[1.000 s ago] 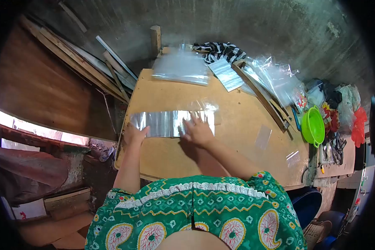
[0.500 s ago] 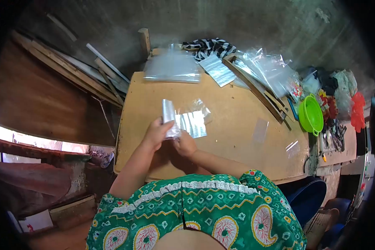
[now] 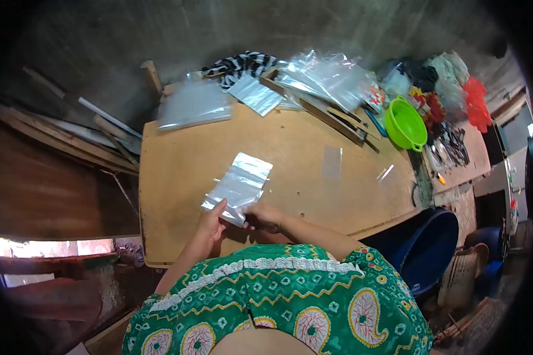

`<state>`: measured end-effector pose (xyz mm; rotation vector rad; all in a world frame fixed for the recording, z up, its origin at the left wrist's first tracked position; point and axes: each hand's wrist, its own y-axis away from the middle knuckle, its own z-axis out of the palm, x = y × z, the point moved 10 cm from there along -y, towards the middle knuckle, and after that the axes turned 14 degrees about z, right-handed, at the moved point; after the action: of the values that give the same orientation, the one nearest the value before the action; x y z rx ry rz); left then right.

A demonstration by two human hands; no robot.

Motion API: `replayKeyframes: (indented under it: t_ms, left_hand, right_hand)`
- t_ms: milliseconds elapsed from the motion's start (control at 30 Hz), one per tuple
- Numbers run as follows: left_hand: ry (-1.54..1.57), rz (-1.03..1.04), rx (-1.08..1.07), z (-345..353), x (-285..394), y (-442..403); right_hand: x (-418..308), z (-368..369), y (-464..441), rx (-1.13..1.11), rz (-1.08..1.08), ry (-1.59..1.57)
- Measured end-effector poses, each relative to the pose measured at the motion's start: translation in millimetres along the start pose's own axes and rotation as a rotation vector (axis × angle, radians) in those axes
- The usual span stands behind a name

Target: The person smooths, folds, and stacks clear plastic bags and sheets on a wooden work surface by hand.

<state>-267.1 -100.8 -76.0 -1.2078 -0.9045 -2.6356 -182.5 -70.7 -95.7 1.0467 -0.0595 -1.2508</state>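
A stack of clear plastic bags slants away from me over the front of the table, shiny and crossed by creases. My left hand is closed on its near left edge, thumb on top. At the near right corner my right hand has its fingers curled against the same stack. The undersides of both hands are hidden.
On the wooden table lie a large pile of clear bags, a smaller stack and a wooden tray of plastic sheets. A green basket stands right, beyond a single clear sheet. A blue tub sits below the table's right edge.
The folded bundle in my left hand now lies opened out flat, and the loose bags beside it are no longer separate. My view has turned right.
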Motion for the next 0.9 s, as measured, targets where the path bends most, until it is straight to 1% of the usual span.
replayKeyframes:
  t_ms: [33, 67, 100, 167, 200, 233, 300, 333, 400, 433, 500, 533, 600, 633, 700, 733, 767, 800, 833, 867, 900]
  left_hand:
    - [-0.032, 0.025, 0.008, -0.5, 0.9, -2.4]
    - [-0.001, 0.031, 0.023, -11.2, -9.1, -12.7]
    - [-0.006, 0.028, 0.009, -6.0, -10.5, -12.2]
    - [0.009, 0.093, -0.033, 7.9, -5.2, -13.5]
    - [0.017, 0.145, -0.034, 10.4, -1.6, -18.2]
    - [0.015, 0.14, -0.041, 15.1, 0.8, -20.7]
    - [0.059, 0.156, 0.029, 20.8, 13.9, -29.7]
    - [0.068, 0.144, 0.015, 31.2, 20.5, -34.8]
    - [0.089, 0.17, 0.004, 51.3, 38.3, -52.8]
    - [0.09, 0.183, 0.001, 67.3, 49.8, -62.3]
    - [0.088, 0.266, -0.058, 94.2, 74.7, -98.1]
    - [0.107, 0.308, -0.068, 114.4, 92.9, -109.8]
    - [0.198, 0.372, -0.117, 143.7, 125.5, -151.3]
    - [0.273, 0.391, -0.154, 151.7, 137.2, -178.0]
    - [0.305, 0.429, -0.132, 180.2, 154.1, -194.6]
    - [0.31, 0.431, -0.091, 177.6, 152.9, -216.1]
    - [0.309, 0.426, -0.107, 174.0, 146.6, -240.6]
    - [0.28, 0.363, 0.042, 147.9, 126.6, -271.4]
    - [0.245, 0.301, 0.189, 125.9, 103.8, -294.9]
    - [0.198, 0.251, 0.254, 112.6, 79.7, -309.4]
    - [0.149, 0.201, 0.32, 95.5, 56.1, -318.6]
  right_hand:
    - [0.6, -2.6, 5.0, 0.017, -0.005, 0.027]
    - [-1.1, -5.0, 12.2, 0.015, -0.012, 0.056]
    - [-4.9, -7.9, 19.2, 0.024, -0.023, 0.051]
    - [-10.4, -18.1, 33.3, 0.095, -0.029, 0.141]
    - [-15.3, -22.8, 46.0, 0.102, -0.036, 0.138]
    - [-37.0, -44.1, 70.6, 0.371, -0.16, 0.364]
    - [-72.6, -89.4, 122.9, 0.892, -0.396, 0.796]
    - [-90.6, -99.1, 155.4, 1.144, -0.508, 0.998]
    - [-102.5, -117.5, 200.2, 1.424, -0.272, 1.352]
    - [-101.4, -127.8, 207.7, 1.44, -0.263, 1.34]
    - [-97.1, -159.6, 210.5, 1.471, -0.106, 1.316]
    - [-96.4, -171.0, 208.0, 1.483, -0.103, 1.299]
    - [-96.3, -181.0, 190.8, 1.431, -0.304, 1.328]
    - [-90.2, -201.5, 178.3, 1.445, -0.301, 1.319]
    - [-70.9, -245.5, 151.5, 1.144, -0.425, 0.865]
    - [-70.1, -249.0, 159.1, 1.159, -0.426, 0.857]
    - [-76.6, -233.0, 164.0, 1.152, -0.524, 1.111]
    - [-81.6, -214.5, 169.6, 1.13, -0.617, 1.367]
    - [-91.6, -206.9, 188.0, 1.15, -0.622, 1.36]
    - [-95.4, -229.6, 212.0, 1.002, -0.516, 0.655]
    - [-76.2, -248.1, 212.9, 0.779, -0.39, -0.023]
